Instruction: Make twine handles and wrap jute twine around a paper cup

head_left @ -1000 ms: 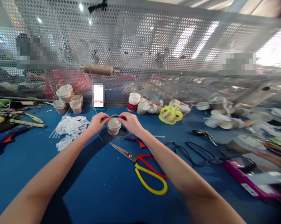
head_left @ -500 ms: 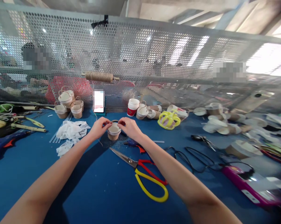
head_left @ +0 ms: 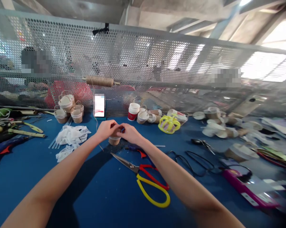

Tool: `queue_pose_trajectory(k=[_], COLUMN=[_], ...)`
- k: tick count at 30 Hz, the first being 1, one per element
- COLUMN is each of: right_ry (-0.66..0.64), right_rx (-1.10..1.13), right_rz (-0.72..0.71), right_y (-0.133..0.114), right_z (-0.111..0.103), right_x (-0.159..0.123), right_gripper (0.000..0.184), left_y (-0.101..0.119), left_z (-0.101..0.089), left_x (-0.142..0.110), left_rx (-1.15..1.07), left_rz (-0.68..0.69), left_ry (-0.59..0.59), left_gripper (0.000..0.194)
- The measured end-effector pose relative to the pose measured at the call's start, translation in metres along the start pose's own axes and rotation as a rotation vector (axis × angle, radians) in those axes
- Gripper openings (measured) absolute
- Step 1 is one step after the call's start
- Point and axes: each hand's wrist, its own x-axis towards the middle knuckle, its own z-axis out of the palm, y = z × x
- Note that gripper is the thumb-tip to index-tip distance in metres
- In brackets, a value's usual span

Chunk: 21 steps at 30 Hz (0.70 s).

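Note:
A small brown paper cup (head_left: pixel 114 140) stands on the blue table (head_left: pixel 105 193) in front of me. My left hand (head_left: pixel 106 129) and my right hand (head_left: pixel 130 134) meet right above it, fingers curled and pinched together over its rim, hiding the top of the cup. A thin twine strand (head_left: pixel 100 147) hangs down from my left hand to the table. What exactly the fingertips pinch is hidden.
Red-and-yellow scissors (head_left: pixel 145 177) lie just nearer than the cup. A stack of handled cups (head_left: pixel 68 107) and white scraps (head_left: pixel 70 134) sit left, a twine spool (head_left: pixel 100 81) hangs on the mesh screen, a phone (head_left: pixel 99 105) leans behind, more cups (head_left: pixel 143 115), black scissors (head_left: pixel 202 144) and a pink tool (head_left: pixel 247 190) lie right.
My two hands have come together over the cup, covering the rim and the twine handle that showed between them before. The view has tilted upward slightly.

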Motion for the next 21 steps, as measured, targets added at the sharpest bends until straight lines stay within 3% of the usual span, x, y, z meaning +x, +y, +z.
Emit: queue_pose_trajectory(k=[6, 12, 16, 19, 21], right_ry=[-0.028, -0.002, 0.059, 0.093, 0.085], right_rx=[0.022, 0.050, 0.014, -0.056, -0.098], right_rz=[0.046, 0.047, 0.068, 0.145, 0.204], right_y=[0.001, 0.002, 0.006, 0.014, 0.021], right_z=[0.005, 0.006, -0.014, -0.040, -0.054], right_x=[-0.001, -0.002, -0.016, -0.037, -0.054], right_gripper=[0.029, 0.035, 0.027, 0.014, 0.015], left_y=[0.008, 0.032, 0.053, 0.065, 0.068], left_z=[-0.004, -0.026, -0.047, -0.060, -0.062], left_x=[0.002, -0.002, -0.033, -0.067, -0.089], left_rx=[-0.104, -0.302, -0.383, -0.351, -0.240], left_rz=[0.000, -0.032, -0.062, -0.108, -0.085], left_ry=[0.051, 0.121, 0.027, -0.167, -0.273], left_gripper=[0.015, 0.019, 0.020, 0.019, 0.020])
